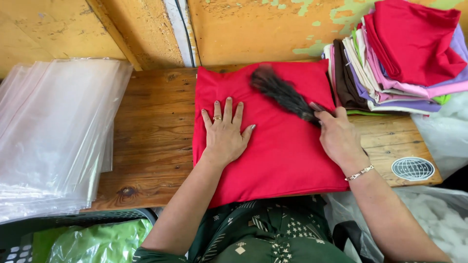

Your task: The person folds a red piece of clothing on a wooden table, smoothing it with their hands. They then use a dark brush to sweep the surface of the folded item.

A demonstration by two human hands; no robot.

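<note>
A flat red cushion cover (pixel 282 151) lies on a wooden table (pixel 151 131) right in front of me. My left hand (pixel 225 131) rests flat on its left half, fingers spread, a ring on one finger. My right hand (pixel 339 136), with a bracelet at the wrist, grips the handle of a dark bristled brush (pixel 280 91). The brush lies across the upper part of the red cover, its bristles blurred.
A stack of clear plastic bags (pixel 53 131) covers the table's left end. Folded fabrics in several colours (pixel 395 63), red on top, are piled at the back right. White stuffing (pixel 438 209) sits at the right, a basket with a green bag (pixel 92 241) below left.
</note>
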